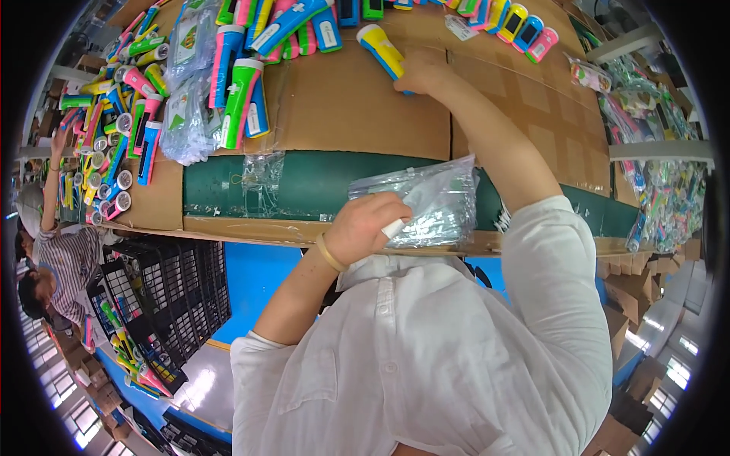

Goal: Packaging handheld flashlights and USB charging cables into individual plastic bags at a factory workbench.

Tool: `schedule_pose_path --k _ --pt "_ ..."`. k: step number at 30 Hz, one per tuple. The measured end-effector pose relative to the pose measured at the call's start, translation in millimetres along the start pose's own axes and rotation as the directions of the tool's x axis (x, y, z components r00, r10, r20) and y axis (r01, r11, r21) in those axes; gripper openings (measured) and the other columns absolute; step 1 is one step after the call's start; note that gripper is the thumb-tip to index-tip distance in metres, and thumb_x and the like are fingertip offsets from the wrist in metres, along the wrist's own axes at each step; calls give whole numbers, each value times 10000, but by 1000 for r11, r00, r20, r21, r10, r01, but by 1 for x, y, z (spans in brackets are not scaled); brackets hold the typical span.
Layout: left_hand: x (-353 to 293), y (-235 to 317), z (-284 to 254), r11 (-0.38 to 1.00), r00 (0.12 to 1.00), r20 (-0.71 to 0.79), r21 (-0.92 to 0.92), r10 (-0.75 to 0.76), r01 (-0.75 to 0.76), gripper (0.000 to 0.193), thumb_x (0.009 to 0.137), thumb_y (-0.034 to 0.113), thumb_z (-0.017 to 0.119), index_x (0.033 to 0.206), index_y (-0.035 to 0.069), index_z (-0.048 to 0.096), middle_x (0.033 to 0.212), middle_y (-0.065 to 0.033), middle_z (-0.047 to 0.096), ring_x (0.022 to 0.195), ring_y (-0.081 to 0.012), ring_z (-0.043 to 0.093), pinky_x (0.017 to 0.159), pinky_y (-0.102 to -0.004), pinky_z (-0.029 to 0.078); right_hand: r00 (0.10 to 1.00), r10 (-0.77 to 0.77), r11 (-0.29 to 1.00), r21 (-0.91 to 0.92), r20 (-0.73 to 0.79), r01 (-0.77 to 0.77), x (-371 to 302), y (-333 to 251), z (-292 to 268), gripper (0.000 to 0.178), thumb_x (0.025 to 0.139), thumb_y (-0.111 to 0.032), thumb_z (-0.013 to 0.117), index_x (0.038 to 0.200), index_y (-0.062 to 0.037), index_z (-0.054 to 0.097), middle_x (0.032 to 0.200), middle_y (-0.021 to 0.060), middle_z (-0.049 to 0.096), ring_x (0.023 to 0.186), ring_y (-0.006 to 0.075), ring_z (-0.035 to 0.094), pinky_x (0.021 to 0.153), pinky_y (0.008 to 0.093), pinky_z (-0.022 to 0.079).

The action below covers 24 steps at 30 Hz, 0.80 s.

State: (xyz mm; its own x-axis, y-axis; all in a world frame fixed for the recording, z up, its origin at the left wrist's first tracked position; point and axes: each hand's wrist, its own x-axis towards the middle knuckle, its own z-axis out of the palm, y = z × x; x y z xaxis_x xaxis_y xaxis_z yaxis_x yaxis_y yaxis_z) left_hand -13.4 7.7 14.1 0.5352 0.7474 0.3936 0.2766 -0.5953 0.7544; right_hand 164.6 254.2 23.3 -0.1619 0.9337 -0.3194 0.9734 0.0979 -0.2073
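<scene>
My right hand [423,73] reaches over the cardboard-covered table and has its fingers closed round the lower end of a yellow-and-blue flashlight [384,52]. The flashlight's white-rimmed head points away to the far left. Close to my body, my left hand [369,226] is closed on the edge of a clear plastic zip bag [437,201], which lies on a pile of similar bags at the table's front edge. Something white wraps the tip of one of its digits. Several colourful flashlights [242,102] lie to the left of my right hand.
More flashlights [114,163] heap at the far left, beside filled clear bags [186,114]. A row of small coloured devices [525,34] stands far right. Bagged goods [658,144] pile at the right edge. Black crates [179,277] sit lower left, near another person [68,273].
</scene>
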Motion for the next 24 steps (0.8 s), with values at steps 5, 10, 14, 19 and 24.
schedule_pose_path --k 5,10,14,19,24 --pt "3 5 -1 1000 1000 0 -16 -20 20 187 755 -17 676 926 55 701 908 -101 653 840 -306 660 717 -384 537 972 -171 531 846 161 -46 -93 78 6 570 845 -248 706 1344 -39 527 1014 61 676 841 162 665 683 275 538" --pt "10 12 4 996 997 37 61 65 -67 169 768 9 695 923 76 698 900 -69 634 823 -270 656 702 -374 539 952 -305 216 972 -21 91 -180 71 18 597 931 -263 736 1404 -17 465 1234 94 634 1118 167 617 990 347 509" --pt "12 18 9 994 997 6 73 81 -81 173 759 15 714 922 74 702 887 -74 631 806 -271 647 686 -377 535 886 -463 411 893 33 182 -217 50 17 571 913 -201 749 1381 -23 474 1191 131 664 1082 222 650 957 378 534" --pt "6 16 11 996 989 -122 50 84 -79 164 729 36 768 880 59 708 857 -88 622 778 -277 632 655 -378 525 814 -519 817 432 260 383 -225 66 12 488 781 -94 787 1215 -21 576 1048 232 685 998 421 656 834 486 511" --pt "-4 15 16 997 996 -59 -46 60 -63 162 748 35 796 873 47 693 887 -85 583 804 -249 590 700 -327 483 865 -428 898 11 263 441 -255 50 -4 405 754 -26 744 1135 -14 608 990 198 705 984 386 685 826 469 542"
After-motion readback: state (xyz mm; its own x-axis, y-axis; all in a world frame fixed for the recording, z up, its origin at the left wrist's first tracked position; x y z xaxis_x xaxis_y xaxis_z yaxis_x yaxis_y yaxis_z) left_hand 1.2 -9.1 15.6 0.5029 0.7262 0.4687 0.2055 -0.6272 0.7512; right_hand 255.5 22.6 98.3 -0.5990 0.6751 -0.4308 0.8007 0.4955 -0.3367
